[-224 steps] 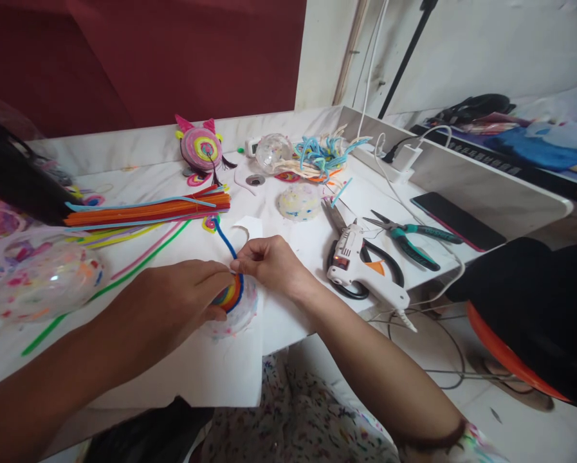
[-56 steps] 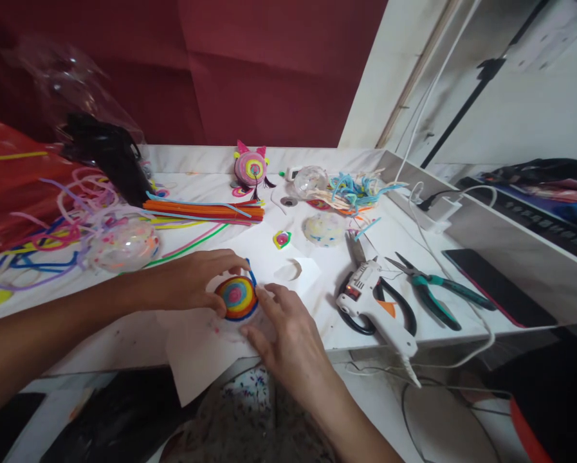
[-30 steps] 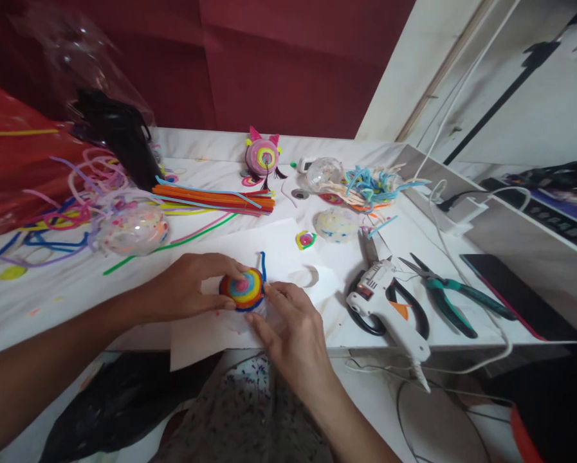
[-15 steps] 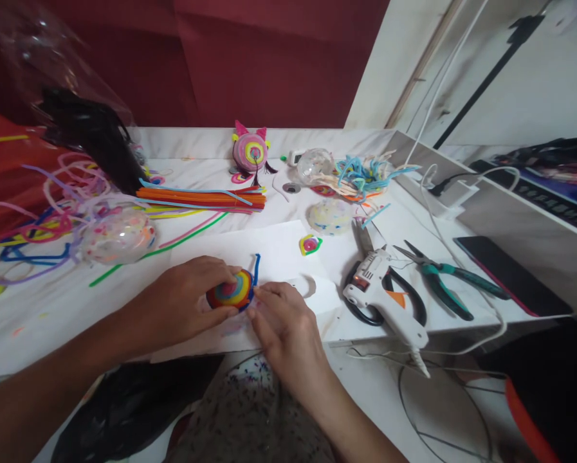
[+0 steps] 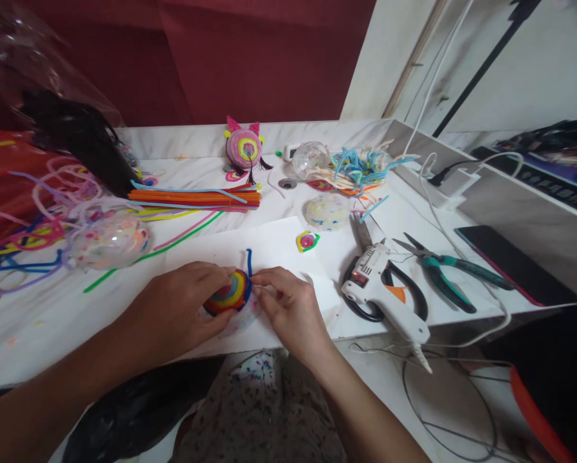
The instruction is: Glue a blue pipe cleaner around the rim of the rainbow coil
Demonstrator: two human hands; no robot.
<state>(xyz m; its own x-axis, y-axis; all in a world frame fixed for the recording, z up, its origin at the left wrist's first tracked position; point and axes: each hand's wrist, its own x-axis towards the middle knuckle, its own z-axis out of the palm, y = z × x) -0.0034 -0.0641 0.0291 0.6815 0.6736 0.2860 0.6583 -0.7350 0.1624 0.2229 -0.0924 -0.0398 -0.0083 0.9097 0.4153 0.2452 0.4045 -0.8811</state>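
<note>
Between the thumb and fingers of my left hand (image 5: 192, 302) is a rounded piece (image 5: 230, 294) covered in coloured rings of pipe cleaner, from red and orange to yellow and light blue. A dark blue pipe cleaner (image 5: 249, 262) runs along its right edge, with the free end standing up. My right hand (image 5: 288, 305) pinches this blue strand close to the edge of the piece. Both hands work over a white paper sheet (image 5: 278, 241). A small eye-shaped piece (image 5: 307, 241) in green, yellow and pink lies on the sheet beyond my right hand.
To the right lie a white glue gun (image 5: 372, 283), black-handled scissors (image 5: 363, 235), green-handled pliers (image 5: 442, 270) and a phone (image 5: 495, 263). Clear plastic half-shells (image 5: 114, 238), a bundle of pipe cleaners (image 5: 196, 196) and a pink eared figure (image 5: 244, 148) stand further back.
My right fingers have shifted slightly up along the edge of the piece, now pinching the blue pipe cleaner there. Its free end stands straighter. The whole view has shifted a little.
</note>
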